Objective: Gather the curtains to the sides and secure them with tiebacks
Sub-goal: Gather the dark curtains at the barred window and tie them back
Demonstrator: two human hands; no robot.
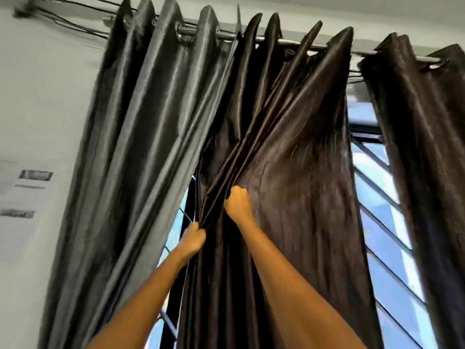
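- Light: daylight through the window point(385, 222), bright, bluish, overexposed.
- Sheen: pale streaks along folds of the grey curtain point(130, 147).
- Blur: left wall point(30, 122) smeared.
- Distortion: curtain rod point(297, 44) bows at the edges.

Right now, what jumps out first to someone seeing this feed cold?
Two bare arms reach up at centre: the left hand and right hand both grip folds of the dark brown curtain. A shiny grey curtain hangs to its left, and bright window shows at right.

Pale wall point(37, 109) left — barred window point(382, 222) w/ daylight, white ceiling point(327, 11).
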